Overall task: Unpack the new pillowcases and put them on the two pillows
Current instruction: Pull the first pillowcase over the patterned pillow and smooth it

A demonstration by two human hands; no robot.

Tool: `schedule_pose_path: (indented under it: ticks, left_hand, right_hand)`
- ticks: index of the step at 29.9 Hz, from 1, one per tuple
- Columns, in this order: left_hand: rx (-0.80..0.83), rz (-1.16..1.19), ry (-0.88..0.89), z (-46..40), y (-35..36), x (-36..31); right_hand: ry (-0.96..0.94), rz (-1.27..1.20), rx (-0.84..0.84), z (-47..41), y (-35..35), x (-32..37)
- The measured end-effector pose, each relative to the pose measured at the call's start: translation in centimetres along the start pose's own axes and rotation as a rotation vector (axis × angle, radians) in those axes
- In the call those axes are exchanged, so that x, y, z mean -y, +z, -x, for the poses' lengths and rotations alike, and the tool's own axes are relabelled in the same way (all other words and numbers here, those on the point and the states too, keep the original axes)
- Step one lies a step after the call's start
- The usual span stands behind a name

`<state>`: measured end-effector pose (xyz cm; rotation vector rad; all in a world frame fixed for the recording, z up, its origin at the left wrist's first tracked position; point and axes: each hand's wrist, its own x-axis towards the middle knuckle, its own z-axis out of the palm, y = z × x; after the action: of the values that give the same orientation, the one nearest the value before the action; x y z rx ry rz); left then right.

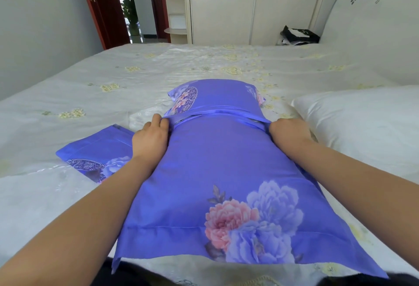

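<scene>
Head view shows the pillow in its blue flowered pillowcase (pixel 217 172) lying on the bed (pixel 90 95) with its long axis running straight away from the person, near end at the bottom of the frame and far end toward the wardrobe (pixel 226 20). About two-thirds of the way up its length a band of fabric crosses it, most likely the envelope flap of the case's opening. The left hand (pixel 150 137) grips that band at the pillow's left edge, fingers curled over the fold. The right hand (pixel 288 130) is bunched at the right edge of the same band; its fingertips are hidden under the cloth, so it seems to pinch the fabric, though this is not certain. Both hands sit level with each other on opposite sides, equally near the opening, so tucking the flap over the far end would seem to call for both pulling away from the person together. A second folded pillowcase (pixel 95 152) lies flat to the left, just beside the left forearm. A bare white pillow (pixel 362 127) rests to the right, near the right arm, not yet covered.
</scene>
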<state>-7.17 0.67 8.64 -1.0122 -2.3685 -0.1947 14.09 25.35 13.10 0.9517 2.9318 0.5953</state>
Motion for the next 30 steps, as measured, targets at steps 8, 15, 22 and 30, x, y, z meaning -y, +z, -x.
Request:
schedule_pose_path:
  ticks: [8, 15, 22, 30]
  left_hand:
    - [-0.023, 0.502, -0.239, -0.3, 0.3, -0.3]
    - [0.065, 0.534, -0.346, -1.8, -1.1, -2.4]
    - [-0.089, 0.193, 0.146, -2.0, -0.9, -1.0]
    - [0.135, 0.586, 0.128, -3.6, -1.4, 0.2]
  right_hand:
    - [0.040, -0.197, -0.285, -0.8, 2.8, 0.1]
    - [-0.312, -0.396, -0.438, -0.1, 2.1, -1.1]
    - [-0.269, -0.732, -0.202, -2.2, -0.5, 0.3]
    - [-0.302, -0.612, 0.191, -2.8, -3.5, -1.8]
